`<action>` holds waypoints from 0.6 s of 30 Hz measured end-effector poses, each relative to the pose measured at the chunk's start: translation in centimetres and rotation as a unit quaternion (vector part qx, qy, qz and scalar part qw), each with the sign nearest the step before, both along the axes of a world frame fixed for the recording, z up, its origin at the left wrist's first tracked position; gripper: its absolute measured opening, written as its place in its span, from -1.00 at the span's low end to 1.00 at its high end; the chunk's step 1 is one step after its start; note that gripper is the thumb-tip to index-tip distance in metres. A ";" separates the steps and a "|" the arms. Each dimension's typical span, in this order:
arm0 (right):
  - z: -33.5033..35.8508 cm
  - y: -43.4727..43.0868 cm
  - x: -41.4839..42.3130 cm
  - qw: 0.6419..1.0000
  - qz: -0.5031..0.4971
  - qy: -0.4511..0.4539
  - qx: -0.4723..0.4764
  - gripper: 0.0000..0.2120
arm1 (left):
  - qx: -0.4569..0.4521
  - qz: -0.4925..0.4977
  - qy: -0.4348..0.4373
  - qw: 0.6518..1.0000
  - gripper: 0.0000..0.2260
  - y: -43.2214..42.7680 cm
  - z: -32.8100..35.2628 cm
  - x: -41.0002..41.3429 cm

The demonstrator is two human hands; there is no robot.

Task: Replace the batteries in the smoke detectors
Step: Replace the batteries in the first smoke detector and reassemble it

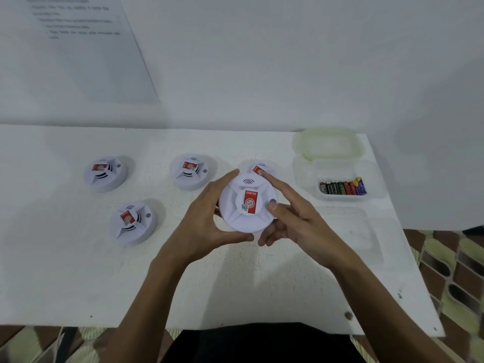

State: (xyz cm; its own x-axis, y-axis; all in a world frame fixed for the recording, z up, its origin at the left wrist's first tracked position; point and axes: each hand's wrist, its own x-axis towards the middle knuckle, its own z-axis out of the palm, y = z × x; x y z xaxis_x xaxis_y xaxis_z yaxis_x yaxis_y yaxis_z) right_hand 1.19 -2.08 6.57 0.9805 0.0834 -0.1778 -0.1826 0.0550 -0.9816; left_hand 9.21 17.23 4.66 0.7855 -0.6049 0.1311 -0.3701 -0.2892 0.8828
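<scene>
- Five round white plastic smoke detectors with red labels are in view: one is held up and four lie on the white tabletop (235, 284).
- The held smoke detector (248, 205) is over the middle of the tabletop, label side up, between both hands.
- The left hand (207, 218) grips its left rim, with the fingers curled round the far side and the thumb along the near edge.
- The right hand (296, 224) grips its right side. The thumb tip rests on the top face beside a small grey button, the index finger lies along the far right rim, and the other fingers curl underneath.
- The far-left detector (104, 174) and the far-middle detector (191, 171) lie well apart in the far row.
- The near-left detector (132, 222) lies nearer, between those two in left-right position.
- The fourth detector (260, 167) lies just beyond the held one and is mostly hidden by it.
- A clear plastic box (377, 184) stands at the right of the tabletop. It holds a row of cylindrical batteries (341, 186) in black, green, red, yellow and blue wrappers.
- A pale green translucent lid (327, 145) lies just beyond the box.
- A printed paper sheet (86, 48) hangs on the white wall at the far left, its text too blurred to read.
- A brown and green patterned floor (450, 271) shows past the tabletop's right edge.
</scene>
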 end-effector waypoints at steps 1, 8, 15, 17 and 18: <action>-0.1 0.0 -0.1 1.000 0.000 0.000 0.012 -0.53 | 0.000 -0.010 0.017 1.000 -0.16 0.1 0.1 0.0; -0.6 -0.2 -0.7 0.999 -0.015 0.002 0.039 -0.52 | -0.006 -0.070 0.093 0.993 -0.16 0.5 1.1 0.1; -0.7 -0.3 -0.6 0.997 -0.048 0.013 0.051 -0.56 | -0.005 -0.078 0.103 0.992 -0.17 0.0 1.2 0.1; -0.8 -0.2 -0.6 0.997 -0.057 0.014 0.054 -0.57 | -0.008 -0.081 0.110 0.991 -0.17 0.0 1.2 0.0; -0.8 -0.2 -0.5 0.997 -0.060 0.015 0.053 -0.57 | -0.009 -0.081 0.113 0.990 -0.17 0.0 1.2 0.0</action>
